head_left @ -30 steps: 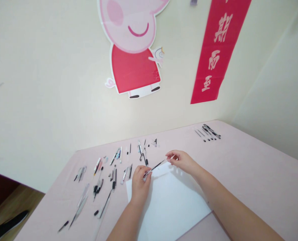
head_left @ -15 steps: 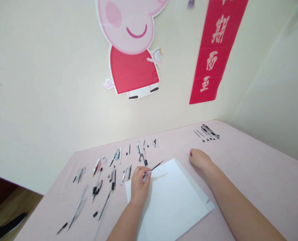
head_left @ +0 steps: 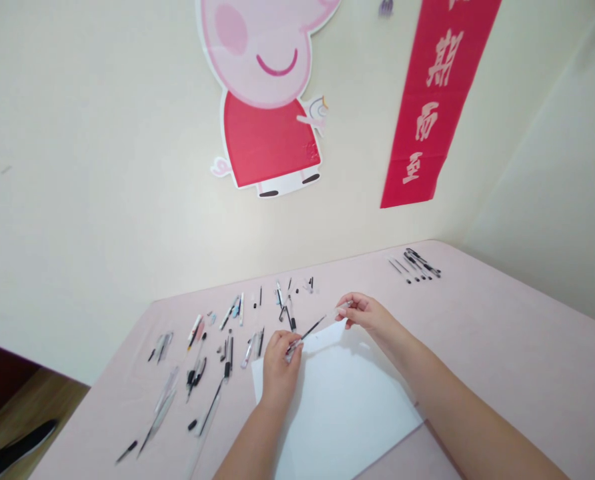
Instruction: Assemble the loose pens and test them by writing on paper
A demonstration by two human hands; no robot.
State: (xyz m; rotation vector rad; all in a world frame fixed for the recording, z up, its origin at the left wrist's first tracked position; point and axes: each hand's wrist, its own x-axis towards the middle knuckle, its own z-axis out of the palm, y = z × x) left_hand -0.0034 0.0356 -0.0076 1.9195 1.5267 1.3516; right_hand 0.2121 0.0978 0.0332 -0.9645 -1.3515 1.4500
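My left hand (head_left: 279,367) is closed in a pinch on a pen refill (head_left: 313,327), dark along its length, which slants up to the right over the white paper (head_left: 347,400). A clear part also shows at the fingers of that hand; I cannot make out its shape. Between the fingertips of my right hand (head_left: 370,317) is a small, thin, clear piece (head_left: 345,305), in line with the refill's upper end. Whether the two touch cannot be made out. The paper lies under both hands, its far corner close below my right fingers.
Groups of pen parts, such as a black grip barrel (head_left: 228,357), a loose cap (head_left: 192,425) and a clear tube (head_left: 165,390), are spread over the left of the pink table (head_left: 517,347). Several black pens (head_left: 422,261) lie at the back right, near the wall.
My right hand has moved left from the bare table to the refill's upper end, carrying the small clear piece. My left hand has stayed in place with the refill.
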